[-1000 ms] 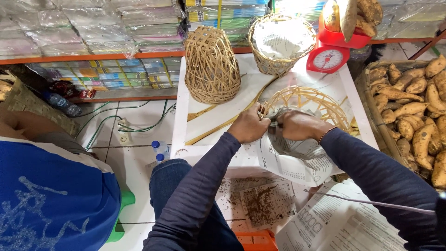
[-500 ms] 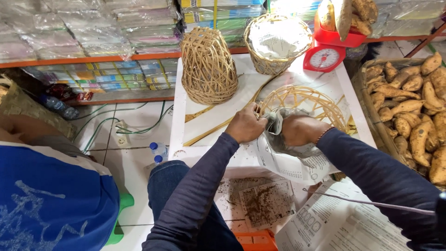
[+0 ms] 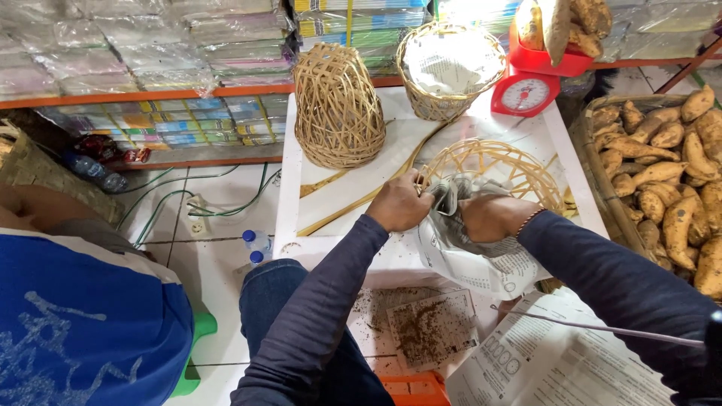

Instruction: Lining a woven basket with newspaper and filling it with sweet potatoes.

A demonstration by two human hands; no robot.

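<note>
Crowded as that white table (image 3: 331, 225) is, both hands (image 3: 400, 204) (image 3: 489, 218) grasp crumpled newspaper (image 3: 459, 225) at the near rim of the open woven basket (image 3: 519, 169), and one hard tug might tear it.

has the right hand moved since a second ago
Yes. Judged against the open woven basket, the right hand has drawn slightly back toward the person, gripping the paper sheet; the left hand holds its other edge.
</note>
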